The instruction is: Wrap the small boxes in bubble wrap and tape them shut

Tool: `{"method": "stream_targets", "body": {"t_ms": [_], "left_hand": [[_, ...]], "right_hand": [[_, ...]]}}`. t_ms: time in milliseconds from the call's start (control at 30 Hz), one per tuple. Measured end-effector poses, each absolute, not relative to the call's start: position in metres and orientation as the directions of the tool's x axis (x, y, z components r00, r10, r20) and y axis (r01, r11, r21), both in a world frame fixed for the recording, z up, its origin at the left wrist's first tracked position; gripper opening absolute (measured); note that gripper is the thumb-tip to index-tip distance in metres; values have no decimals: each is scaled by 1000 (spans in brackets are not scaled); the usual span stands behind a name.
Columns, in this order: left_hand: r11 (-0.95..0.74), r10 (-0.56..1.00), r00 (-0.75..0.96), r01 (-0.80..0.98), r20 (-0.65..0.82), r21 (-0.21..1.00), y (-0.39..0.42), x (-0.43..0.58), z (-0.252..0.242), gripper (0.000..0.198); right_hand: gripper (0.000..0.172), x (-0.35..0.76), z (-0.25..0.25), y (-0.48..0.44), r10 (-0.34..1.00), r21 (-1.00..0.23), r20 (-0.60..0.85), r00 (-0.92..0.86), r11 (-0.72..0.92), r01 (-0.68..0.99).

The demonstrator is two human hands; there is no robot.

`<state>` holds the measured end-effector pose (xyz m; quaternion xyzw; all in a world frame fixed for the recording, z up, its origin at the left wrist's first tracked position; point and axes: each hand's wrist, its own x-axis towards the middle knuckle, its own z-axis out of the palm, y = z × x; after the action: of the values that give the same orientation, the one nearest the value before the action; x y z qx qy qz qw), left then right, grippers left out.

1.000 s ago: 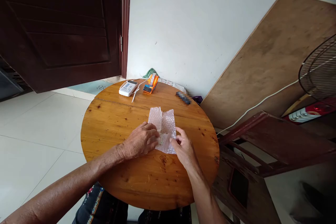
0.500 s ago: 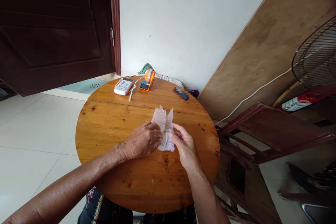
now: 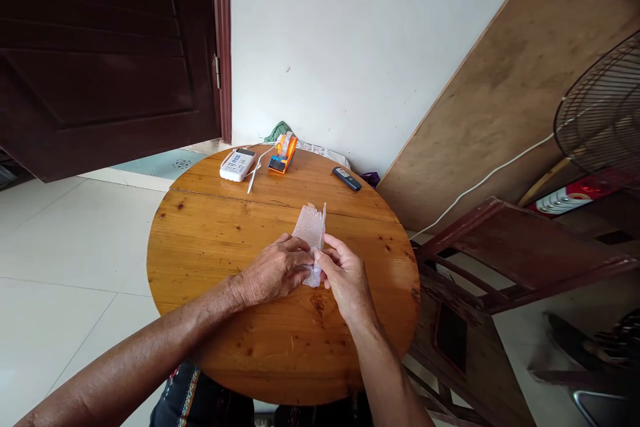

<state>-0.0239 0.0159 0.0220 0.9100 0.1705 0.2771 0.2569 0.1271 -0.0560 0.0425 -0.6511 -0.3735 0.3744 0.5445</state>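
Left of center: white boxy device [image 3: 237, 165] with a white cable, near the far edge of the round wooden surface [image 3: 200, 240]. Well clear of the work; fine there.

Left hand [image 3: 275, 267], center of frame: fingers curled over the left part of the bubble wrap. Can't tell if it's pinching or just pressing. Best used as the anchor: flat, steady pressure, no dragging.

Orange tape dispenser [image 3: 283, 153], upper center, beyond the wrap.

Bubble wrap [image 3: 310, 227], mid-frame, folded narrow, its far end pointing away, right edge standing up. Contents, if any, hidden. I'd line up the edges before creasing; skewed layers likely spring open.

Right hand [image 3: 346, 275], right of center: thumb on top, pinching the wrap's right edge, close to the left fingers. Pull snug, don't crush the bubbles.

Dark handset [image 3: 347, 179], upper right of the surface.
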Motion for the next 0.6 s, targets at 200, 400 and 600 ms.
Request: {"method": "stream_targets", "body": {"t_ms": [200, 400, 600], "left_hand": [[-755, 505, 760, 160, 408, 636, 15, -25, 21, 18], [-666, 587, 736, 202, 337, 718, 13, -25, 22, 22], [-566, 704, 603, 157, 375, 809, 12, -29, 24, 21]], "right_hand": [[59, 128, 40, -57, 901, -983, -52, 430, -122, 137], [53, 131, 42, -58, 933, -951, -1, 361, -113, 288], [58, 130, 36, -64, 962, -866, 119, 245, -20, 499]]}}
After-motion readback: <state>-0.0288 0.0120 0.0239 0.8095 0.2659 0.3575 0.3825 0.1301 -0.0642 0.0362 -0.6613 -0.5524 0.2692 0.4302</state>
